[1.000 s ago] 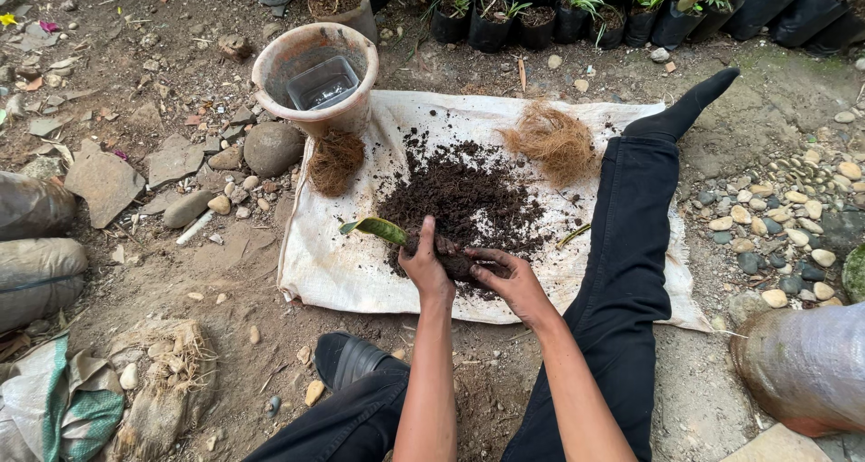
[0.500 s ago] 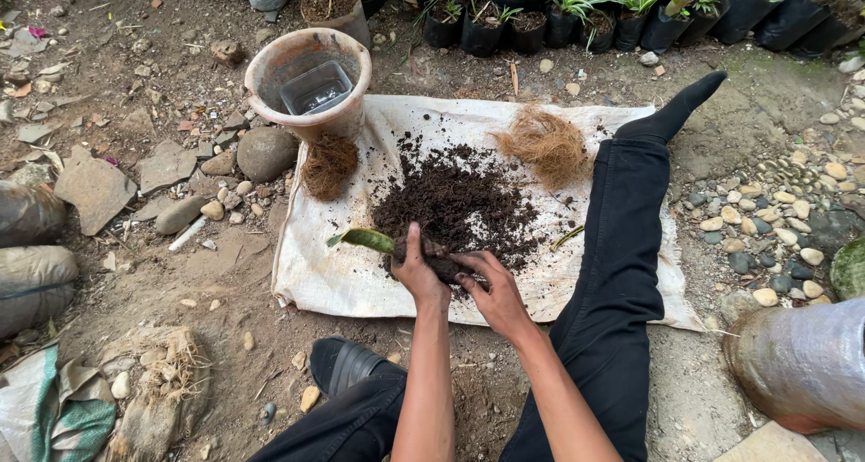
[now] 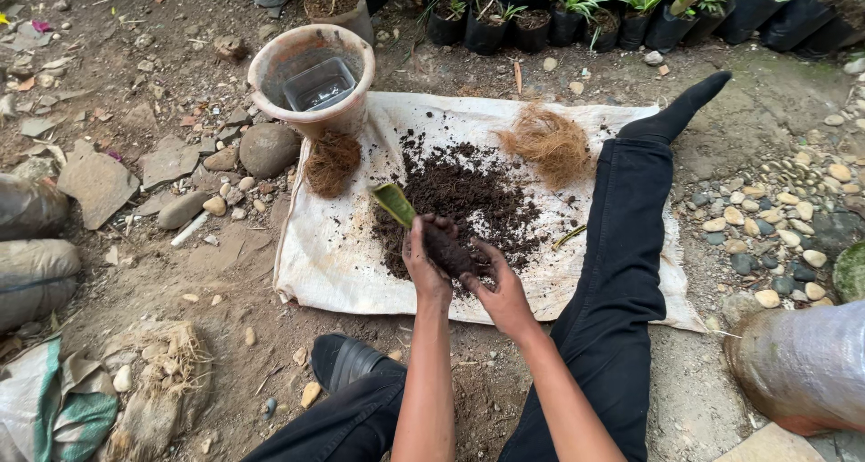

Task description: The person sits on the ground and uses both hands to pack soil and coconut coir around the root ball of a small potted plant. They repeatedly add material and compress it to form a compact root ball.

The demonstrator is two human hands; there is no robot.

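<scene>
Dark, crumbly soil forms a clump (image 3: 448,248) held up between both hands just above the soil heap (image 3: 468,201). The left hand (image 3: 423,262) curls its fingers around the clump's near side, its grip pressed onto the soil; a green leaf (image 3: 394,203) sticks out to the upper left beside that hand, and whether it roots in the clump is hard to tell. The right hand (image 3: 501,291) cups the clump from the other side and below, fingers half spread against it.

The heap lies in the middle of a pale, stained cloth sheet (image 3: 342,255) laid flat on bare earth. On the sheet's far right sits a tuft of tan coconut fibre (image 3: 550,142); a darker brown fibre wad (image 3: 332,160) rests at its left edge, touching a tilted terracotta-pink pot (image 3: 315,82) with a clear square plastic tub (image 3: 320,85) inside. The person's leg in black trousers (image 3: 622,246) stretches across the sheet's right side; a black shoe (image 3: 347,361) shows near the bottom.

Around it the ground is packed dirt with flat stone shards and a round grey stone (image 3: 268,146) to the left, and pebbles set in the ground to the right. A row of black nursery bags (image 3: 577,20) with green shoots lines the top edge, cut off by the frame. Filled grey sacks (image 3: 31,246) at the left and a plastic-wrapped cylinder (image 3: 802,367) at the lower right are only partly in view.
</scene>
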